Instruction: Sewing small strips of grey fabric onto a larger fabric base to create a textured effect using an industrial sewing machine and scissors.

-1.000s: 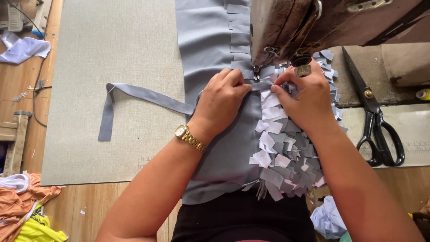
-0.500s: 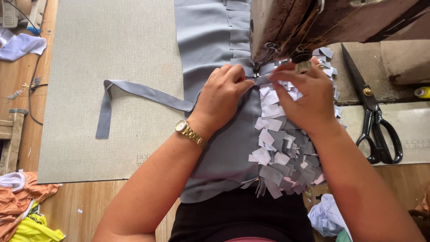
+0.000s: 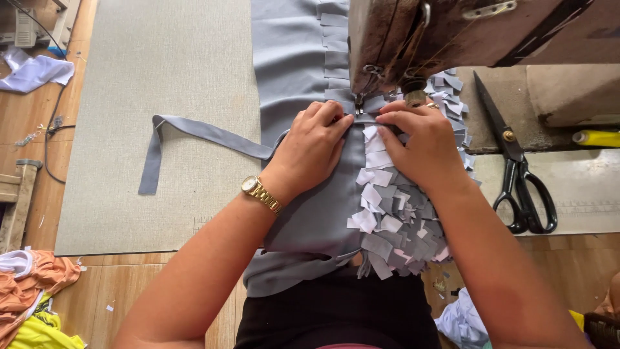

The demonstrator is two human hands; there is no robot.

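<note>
Both hands press flat on the grey fabric point(image 3: 323, 213) just before the sewing machine point(image 3: 452, 32) needle: left hand point(image 3: 316, 145) and right hand point(image 3: 416, 145), fingers together, gripping nothing. The fabric's long axis runs away from the tabletop's near edge, under the machine.

There were two hands point(image 3: 316, 145), one watch point(image 3: 260, 192), one pair of scissors point(image 3: 516, 168), one sewing machine point(image 3: 445, 32) and one strap point(image 3: 194, 132).

Desk point(image 3: 168, 77): pale grey-green top, wooden border. Wooden floor point(image 3: 129, 304), small scraps scattered. Black scissors point(image 3: 520, 174) lying at right. Orange and yellow cloths point(image 3: 29, 304) heaped lower left. White cloth point(image 3: 32, 72) upper left. Even daylight.
</note>
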